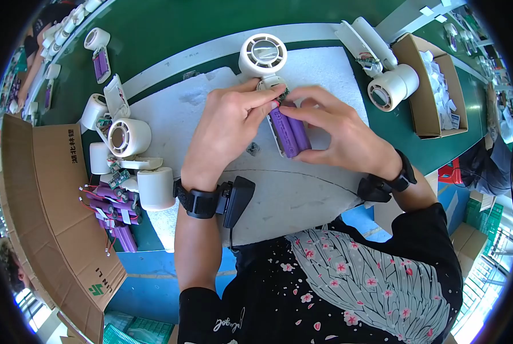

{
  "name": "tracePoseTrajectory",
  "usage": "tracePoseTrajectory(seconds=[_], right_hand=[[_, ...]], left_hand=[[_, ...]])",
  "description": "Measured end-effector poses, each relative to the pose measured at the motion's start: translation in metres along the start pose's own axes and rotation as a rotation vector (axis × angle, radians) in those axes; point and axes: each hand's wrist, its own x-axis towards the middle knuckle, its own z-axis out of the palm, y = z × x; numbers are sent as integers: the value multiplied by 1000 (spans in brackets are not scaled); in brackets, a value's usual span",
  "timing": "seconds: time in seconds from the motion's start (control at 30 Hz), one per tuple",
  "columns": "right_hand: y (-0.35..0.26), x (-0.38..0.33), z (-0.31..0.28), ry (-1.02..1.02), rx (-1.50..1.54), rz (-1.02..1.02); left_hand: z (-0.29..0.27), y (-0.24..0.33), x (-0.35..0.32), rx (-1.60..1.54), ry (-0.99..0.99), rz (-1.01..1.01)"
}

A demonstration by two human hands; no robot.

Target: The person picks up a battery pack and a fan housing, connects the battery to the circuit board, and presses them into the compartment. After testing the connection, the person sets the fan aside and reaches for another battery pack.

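A white handheld fan (262, 55) lies on the pale foam pad, its round head away from me and its handle opened up. In the handle sits a purple battery pack (291, 135) of two cylindrical cells side by side. My right hand (343, 127) grips the pack from the right, thumb near its lower end and fingers at its top. Thumb and index finger of my left hand (227, 123) pinch together at the pack's upper end, beside a small green circuit board (284, 93). A bit of red shows at those fingertips; what they pinch is mostly hidden.
The foam pad (325, 195) covers the green table before me. Opened fans (129, 137) and several purple battery packs (116, 212) lie at left, by a large cardboard box (55, 189). Another opened fan (391, 86) and a carton of white pieces (434, 92) are at right.
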Motion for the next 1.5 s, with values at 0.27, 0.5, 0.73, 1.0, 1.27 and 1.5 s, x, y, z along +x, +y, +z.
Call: tracePoseTrajectory(seconds=[0.27,0.5,0.73,1.0,1.27,1.5], right_hand=[[-4,-4,2,70,-103,-60],[-6,-2,4,83,-202,-98],[-11,2,4,90,-163,-49],[-10,9,1,20,-92,2],[-12,16,2,-33,-21,84],[-13,19,3,-49,-44,131]], left_hand=[[-2,0,-1,23,-2,-13],[-5,6,1,-12,-15,-74],[-5,0,0,-182,-69,-248],[-4,-6,-2,-260,-94,-269],[-1,-11,-2,-273,-77,-251],[1,-9,-2,-277,-61,-251]])
